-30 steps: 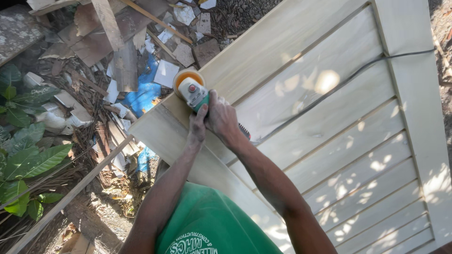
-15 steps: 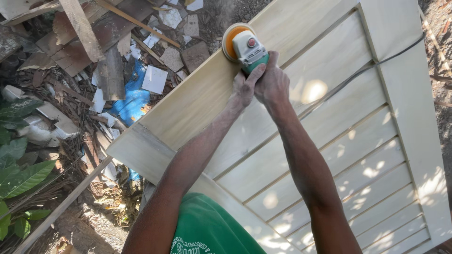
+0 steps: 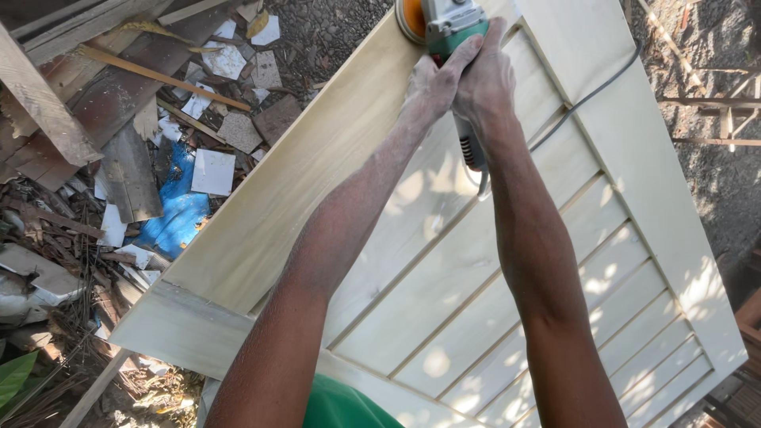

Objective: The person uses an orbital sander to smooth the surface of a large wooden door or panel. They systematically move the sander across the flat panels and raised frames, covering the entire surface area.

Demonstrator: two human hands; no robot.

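- Both arms are stretched far out over the door (image 3: 507, 261); the sander (image 3: 444, 24) sits at the very top of the view, on the door's long left stile (image 3: 317, 166).
- Left hand (image 3: 432, 79) is wrapped round the green body of the sander, fingers pointing up toward the head, a clenched hold that looks meant to press the tool flat.
- Right hand (image 3: 485, 83) is closed round the sander just beside the left, touching it, further back toward the grey handle (image 3: 471, 147) which pokes out below the palm; two hands on one tool makes sense for steadying it at full reach.
- The orange disc (image 3: 411, 17) lies against the pale wood at the stile's edge, half cut off by the frame; whether it spins I cannot tell.
- A dark cord (image 3: 590, 95) trails from the handle and runs up across the slats (image 3: 555, 301) to the right, lying clear of the disc's side.
- The left forearm and hand are powdered with pale dust; the right looks cleaner.
- The door lies tilted across the view, its slatted panel under the arms; dappled sun spots fall on it.
- To the left, well apart from the hands: planks (image 3: 47, 103), broken tiles (image 3: 212, 170), a blue scrap (image 3: 178, 218) on the ground; a green shirt (image 3: 341, 408) shows at the bottom edge.
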